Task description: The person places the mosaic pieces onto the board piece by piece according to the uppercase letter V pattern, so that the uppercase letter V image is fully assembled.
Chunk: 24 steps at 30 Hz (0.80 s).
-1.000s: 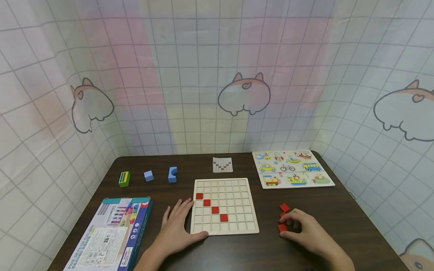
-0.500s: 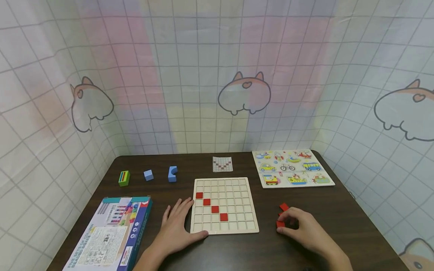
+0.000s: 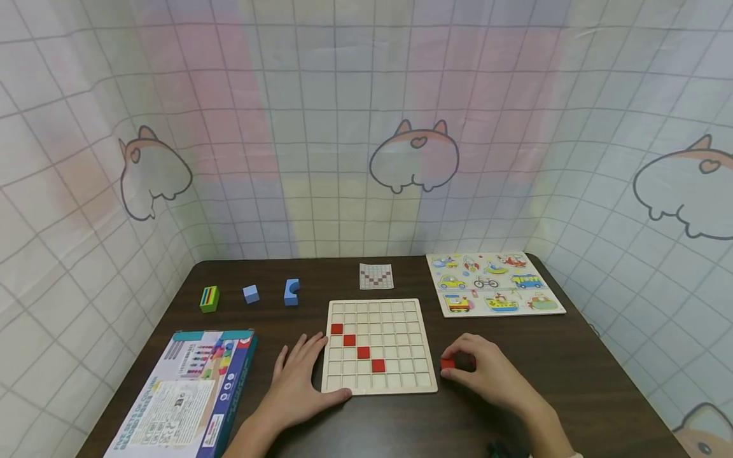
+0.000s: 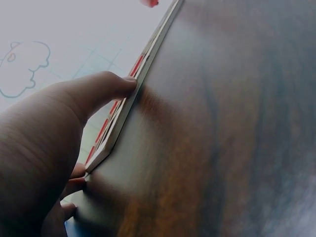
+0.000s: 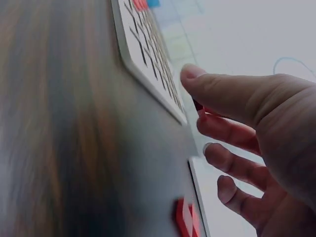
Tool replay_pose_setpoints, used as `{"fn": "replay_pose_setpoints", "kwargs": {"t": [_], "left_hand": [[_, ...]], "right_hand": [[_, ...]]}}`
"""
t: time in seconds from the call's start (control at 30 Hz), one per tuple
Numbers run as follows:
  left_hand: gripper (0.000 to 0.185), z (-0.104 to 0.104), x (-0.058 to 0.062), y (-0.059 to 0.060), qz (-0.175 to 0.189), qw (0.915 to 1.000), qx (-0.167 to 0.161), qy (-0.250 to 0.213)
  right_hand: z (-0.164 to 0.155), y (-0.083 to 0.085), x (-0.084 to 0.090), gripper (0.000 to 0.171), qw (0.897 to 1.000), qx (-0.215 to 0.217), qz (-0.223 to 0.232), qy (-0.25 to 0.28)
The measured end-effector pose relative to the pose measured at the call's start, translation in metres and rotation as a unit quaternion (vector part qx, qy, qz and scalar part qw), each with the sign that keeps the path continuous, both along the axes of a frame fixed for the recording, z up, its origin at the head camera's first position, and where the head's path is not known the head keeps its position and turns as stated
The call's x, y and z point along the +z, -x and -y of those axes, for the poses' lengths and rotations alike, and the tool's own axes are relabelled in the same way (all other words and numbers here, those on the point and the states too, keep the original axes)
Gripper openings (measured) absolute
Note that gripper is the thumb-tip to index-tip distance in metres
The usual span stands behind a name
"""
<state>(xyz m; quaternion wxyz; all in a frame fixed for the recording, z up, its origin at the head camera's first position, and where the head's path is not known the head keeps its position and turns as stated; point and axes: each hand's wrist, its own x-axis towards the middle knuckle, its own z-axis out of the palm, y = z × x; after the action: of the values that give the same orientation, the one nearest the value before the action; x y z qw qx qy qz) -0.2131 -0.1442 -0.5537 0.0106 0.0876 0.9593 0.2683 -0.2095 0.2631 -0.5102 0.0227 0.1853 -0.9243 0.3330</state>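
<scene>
A pale wooden grid board (image 3: 395, 331) lies on the dark table, with several red square tiles (image 3: 363, 352) set in its cells along a diagonal. My left hand (image 3: 300, 385) rests at the board's near left corner, thumb (image 4: 123, 86) on the front edge, straight fingers along the left side. Just right of the board, my right hand (image 3: 487, 374) pinches another red tile (image 3: 447, 364) between thumb and index finger. In the right wrist view its other fingers are loosely bent, and loose red tiles (image 5: 185, 219) lie on the table below them.
Behind the board lies a small pattern card (image 3: 376, 277). A picture puzzle board (image 3: 495, 284) is at the back right. Blue blocks (image 3: 251, 294) (image 3: 291, 292) and a green striped block (image 3: 209, 299) stand back left, a flat box (image 3: 183, 394) front left.
My right hand has picked up a red tile from the loose ones and carried it left, close to the board's right edge. The left hand has stayed in place.
</scene>
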Motion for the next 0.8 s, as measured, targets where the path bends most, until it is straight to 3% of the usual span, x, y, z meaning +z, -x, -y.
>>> {"fn": "replay_pose_setpoints", "kwargs": {"t": [0.43,0.8], "left_hand": [[0.126,0.000,-0.001,0.000,-0.005,1.0000,-0.004,0.000],[0.124,0.000,0.000,-0.001,-0.003,1.0000,-0.001,-0.009]], "right_hand": [[0.057,0.026,0.009,0.017,0.999,0.040,0.004,0.000],[0.090,0.042,0.001,0.017,0.999,0.044,0.006,0.015]]}}
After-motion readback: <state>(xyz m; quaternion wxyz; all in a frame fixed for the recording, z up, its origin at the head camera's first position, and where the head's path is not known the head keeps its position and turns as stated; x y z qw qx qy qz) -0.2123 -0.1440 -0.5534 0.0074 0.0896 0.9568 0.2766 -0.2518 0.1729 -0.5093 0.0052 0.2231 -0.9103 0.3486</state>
